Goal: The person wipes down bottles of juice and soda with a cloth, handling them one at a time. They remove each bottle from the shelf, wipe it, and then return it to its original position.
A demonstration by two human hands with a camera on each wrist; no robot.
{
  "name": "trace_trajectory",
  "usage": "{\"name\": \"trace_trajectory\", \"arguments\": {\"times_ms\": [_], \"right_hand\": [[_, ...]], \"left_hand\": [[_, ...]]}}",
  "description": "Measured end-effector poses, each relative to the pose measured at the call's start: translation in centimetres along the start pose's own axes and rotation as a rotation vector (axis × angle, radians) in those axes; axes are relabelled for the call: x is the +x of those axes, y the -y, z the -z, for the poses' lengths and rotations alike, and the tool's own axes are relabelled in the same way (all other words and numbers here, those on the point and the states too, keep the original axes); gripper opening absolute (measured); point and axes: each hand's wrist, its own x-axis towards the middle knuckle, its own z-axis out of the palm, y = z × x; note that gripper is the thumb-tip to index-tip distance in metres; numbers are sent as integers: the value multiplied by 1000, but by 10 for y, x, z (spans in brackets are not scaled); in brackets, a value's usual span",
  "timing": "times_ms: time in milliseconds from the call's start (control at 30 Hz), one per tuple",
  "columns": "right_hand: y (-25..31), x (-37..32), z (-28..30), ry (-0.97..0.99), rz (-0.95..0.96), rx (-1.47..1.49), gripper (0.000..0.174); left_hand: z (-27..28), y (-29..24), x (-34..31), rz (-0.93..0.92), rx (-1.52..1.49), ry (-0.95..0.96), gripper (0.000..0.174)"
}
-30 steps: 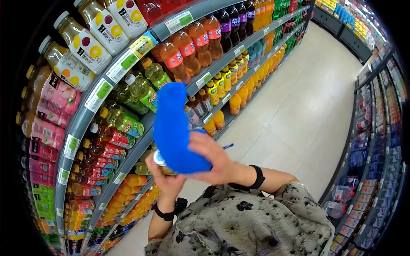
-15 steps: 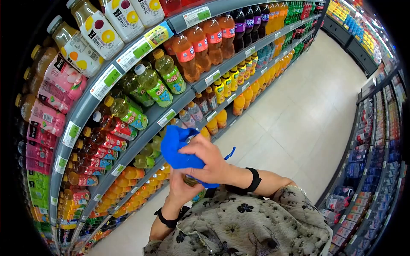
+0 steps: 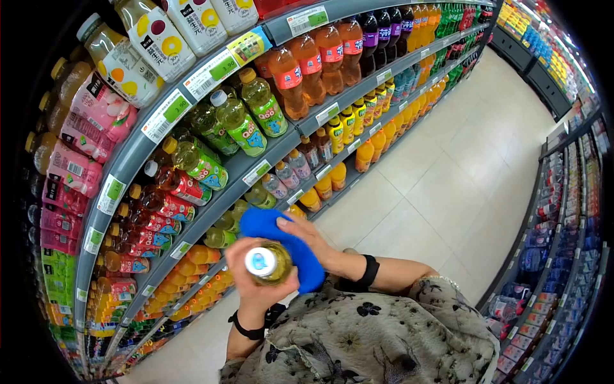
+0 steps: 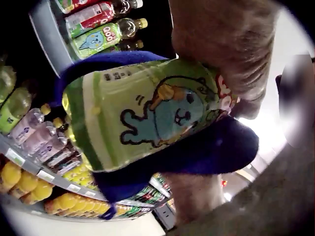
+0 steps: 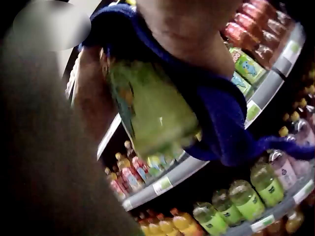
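My left hand grips a Qoo drink bottle just below its white cap, which faces up at the head camera. In the left wrist view the bottle's green label shows a blue cartoon figure, and my left hand curls round the upper end. A blue cloth lies along the bottle's far side, bent partly round it. My right hand holds this cloth against the bottle, its thumb over the cloth's upper part. A thin blue cord trails from the cloth in the right wrist view.
A long curved drinks shelf runs along the left, with rows of Qoo bottles, orange soda and pink-labelled bottles. Tiled floor stretches ahead. Another stocked shelf borders the right.
The blue cloth has come down from over the bottle's top to its side. The bottle's white cap and shoulder now show, and the left hand has turned to hold it upright.
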Motion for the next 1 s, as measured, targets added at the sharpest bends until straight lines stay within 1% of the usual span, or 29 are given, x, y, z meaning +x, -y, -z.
{"name": "trace_trajectory", "arguments": {"times_ms": [33, 67, 100, 133, 167, 200, 233, 267, 300, 367, 400, 433, 467, 500, 533, 567, 600, 633, 667, 700, 733, 767, 800, 833, 900, 933, 1000], "right_hand": [[-10, 3, 5, -1, 0, 0, 35], [-19, 5, 8, 89, -130, 162, 37], [-23, 8, 9, 180, -261, 323, 41], [-16, 9, 3, 293, -267, 314, 46], [-20, 12, 5, 293, -268, 315, 46], [-25, 16, 8, 357, -228, 331, 48], [-26, 18, 7, 421, -188, 346, 49], [-17, 19, 7, 525, -118, 209, 49], [-14, 18, 11, 524, -118, 208, 49], [-9, 14, 18, 516, -126, 265, 51], [-10, 13, 23, 519, -126, 264, 51], [-14, 12, 29, 499, -72, 104, 51], [-18, 10, 36, 477, -20, -57, 56], [-18, 6, 41, 454, 30, -219, 65], [-3, -8, 30, 287, -226, 61, 85], [-18, -10, 45, 292, -231, 61, 85], [-46, -8, 70, 333, -175, 44, 88], [-48, -9, 72, 374, -118, 28, 91], [-29, -20, 69, 299, -149, -110, 96], [-42, -15, 79, 303, -152, -113, 96], [-65, -6, 99, 340, -104, -223, 97], [-67, -1, 97, 378, -57, -333, 99], [-67, -5, 93, 349, 109, -387, 102], [-42, -13, 63, 267, 101, -228, 80], [-27, -8, 46, 52, -371, 316, 53], [-25, -8, 39, 60, -379, 312, 53], [-26, -6, 29, -40, -67, 73, 43]], "left_hand": [[3, -2, 4, 11, 1, -39, 70], [8, -4, 6, -10, -23, -51, 70], [6, -9, 14, -40, -184, -99, 69], [8, -13, 19, -65, -212, -121, 69], [9, -15, 22, -90, -239, -143, 69], [7, -15, 22, -89, -238, -140, 69], [3, -13, 22, -111, -241, -219, 69], [0, -12, 22, -133, -245, -299, 70], [-2, -10, 22, -132, -246, -299, 70], [-4, -5, 23, -44, -170, -277, 71], [-3, 0, 25, -23, -310, -175, 80], [-5, 2, 22, 63, -472, -154, 98], [-6, 2, 24, 74, -567, -75, 107], [-6, 1, 26, 85, -661, 1, 115], [1, -2, 17, 376, -743, 135, 127], [1, 9, 18, 348, -684, 292, 111], [3, 14, 22, 208, -495, 438, 101], [5, 18, 24, 68, -302, 579, 91], [1, 17, 23, 6, -294, 531, 74], [-2, 16, 20, 10, -271, 530, 74], [-6, 15, 17, 81, -276, 493, 72], [-11, 16, 11, 155, -282, 454, 70], [-17, 26, 2, 214, -355, 389, 69], [-23, 23, -4, 335, -483, 278, 69], [-25, 26, -11, 460, -356, 298, 72], [-30, 31, -17, 462, -351, 287, 72], [-41, 41, -27, 412, -176, 76, 76]]}}
